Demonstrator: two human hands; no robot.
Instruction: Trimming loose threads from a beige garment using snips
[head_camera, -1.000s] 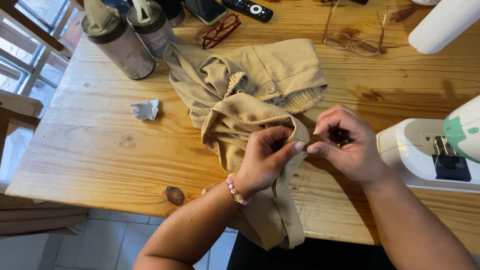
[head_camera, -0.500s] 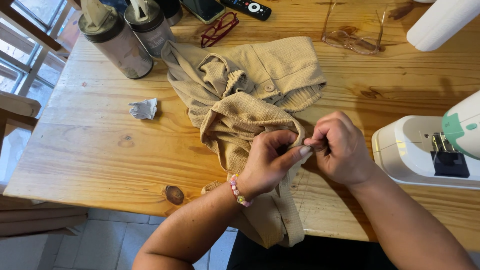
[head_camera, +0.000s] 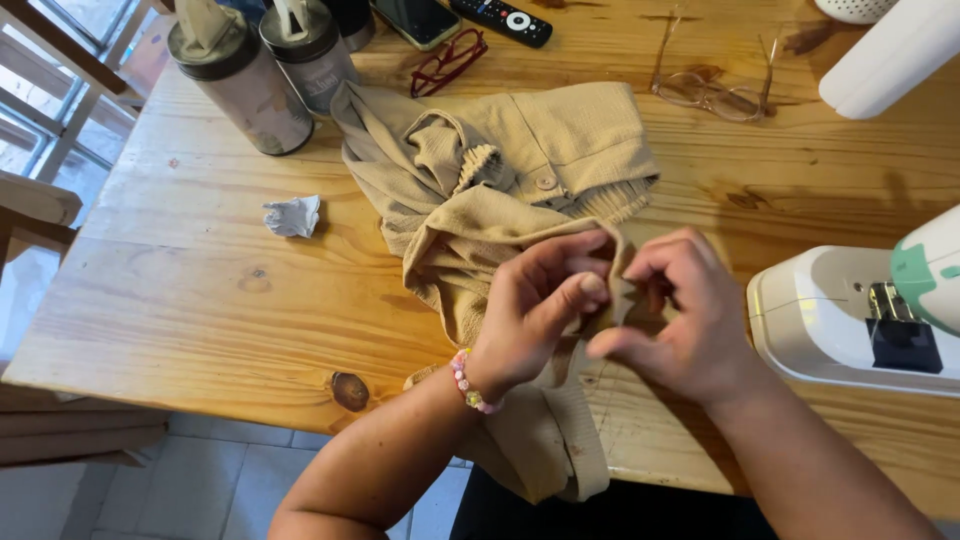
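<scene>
Two hands pinch a beige garment on a wooden table.
Left hand and right hand grip a fold of the beige garment; whatever sits between the fingertips is hidden; sewing machine cut off at 3 o'clock.

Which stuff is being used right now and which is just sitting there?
In use: left hand and right hand, both pinching the tan garment.

Just lying about: sewing machine, red glasses, clear glasses, remote, phone, crumpled paper, two canisters.
</scene>
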